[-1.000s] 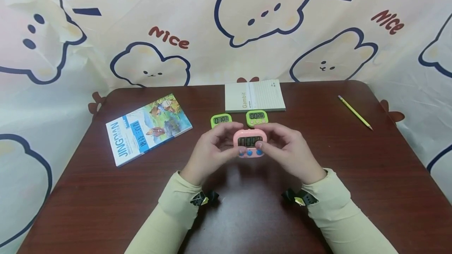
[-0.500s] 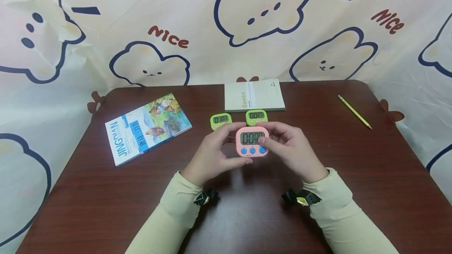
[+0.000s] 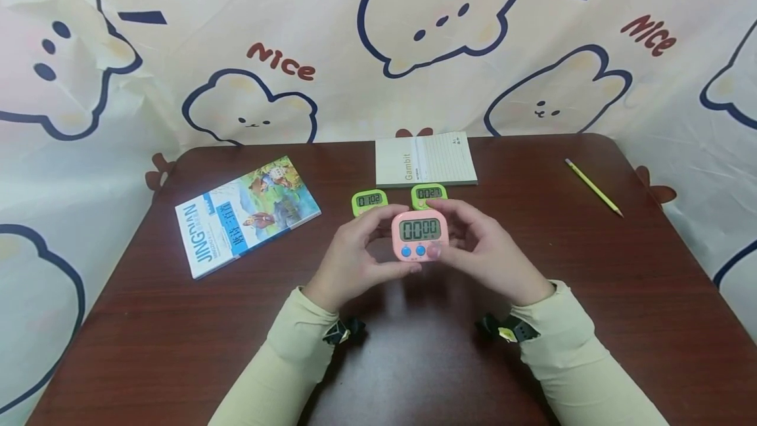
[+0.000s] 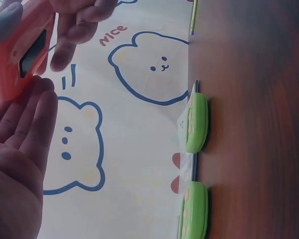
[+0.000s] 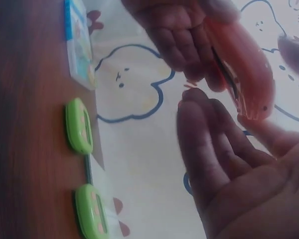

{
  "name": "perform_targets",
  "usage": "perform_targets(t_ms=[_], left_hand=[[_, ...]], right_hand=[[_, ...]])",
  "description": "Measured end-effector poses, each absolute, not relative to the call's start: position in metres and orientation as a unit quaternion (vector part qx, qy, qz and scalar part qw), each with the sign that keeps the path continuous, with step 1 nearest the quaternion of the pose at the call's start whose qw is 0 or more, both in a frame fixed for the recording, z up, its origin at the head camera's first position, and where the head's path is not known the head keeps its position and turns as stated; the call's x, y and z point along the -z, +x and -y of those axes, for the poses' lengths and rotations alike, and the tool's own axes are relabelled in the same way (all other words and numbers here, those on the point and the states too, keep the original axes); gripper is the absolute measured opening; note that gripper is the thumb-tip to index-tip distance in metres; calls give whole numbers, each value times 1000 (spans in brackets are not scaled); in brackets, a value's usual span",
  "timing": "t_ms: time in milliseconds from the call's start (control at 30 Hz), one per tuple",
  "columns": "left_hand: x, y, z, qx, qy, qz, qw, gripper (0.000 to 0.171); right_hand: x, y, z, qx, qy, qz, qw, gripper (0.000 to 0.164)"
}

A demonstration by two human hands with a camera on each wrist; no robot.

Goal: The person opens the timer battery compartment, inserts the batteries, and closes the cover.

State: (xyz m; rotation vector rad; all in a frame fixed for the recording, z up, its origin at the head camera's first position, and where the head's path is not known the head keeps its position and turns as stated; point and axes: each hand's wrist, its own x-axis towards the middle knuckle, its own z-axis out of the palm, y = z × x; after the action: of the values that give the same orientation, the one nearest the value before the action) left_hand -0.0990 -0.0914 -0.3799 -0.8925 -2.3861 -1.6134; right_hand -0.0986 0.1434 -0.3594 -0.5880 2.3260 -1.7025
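A pink digital timer (image 3: 420, 235) with blue buttons is held up above the table, its screen facing the head camera and reading zeros. My left hand (image 3: 355, 252) grips its left side, fingers along the top and thumb under the lower edge. With the right hand (image 3: 491, 248) I hold the other side; that thumb lies over the rightmost button, hiding it. Both wrist views show the timer edge-on between the hands. Just behind it on the table stand two green timers, the left one (image 3: 369, 201) and the right one (image 3: 426, 194), partly behind my right fingers.
A pale notebook (image 3: 443, 162) lies at the table's back edge behind the green timers. To the left is a colourful book (image 3: 248, 215), set at an angle. A yellow pencil (image 3: 594, 187) lies at the right. Cartoon-printed cloth (image 3: 343, 18) hangs around the table.
The left thumb has left the pink timer's front for its lower edge. The right thumb has moved from beside the screen down onto the rightmost button. The green timers' digits have changed.
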Motion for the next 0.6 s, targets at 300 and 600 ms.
perform_targets(t_ms=[300,600], left_hand=[[381,-100,93,545,-279,788,62,76],[382,-100,90,547,-283,785,68,78]], right_hand=[[363,-98,-142,538,-243,-804,70,87],[362,-100,-146,514,-239,-823,36,78]])
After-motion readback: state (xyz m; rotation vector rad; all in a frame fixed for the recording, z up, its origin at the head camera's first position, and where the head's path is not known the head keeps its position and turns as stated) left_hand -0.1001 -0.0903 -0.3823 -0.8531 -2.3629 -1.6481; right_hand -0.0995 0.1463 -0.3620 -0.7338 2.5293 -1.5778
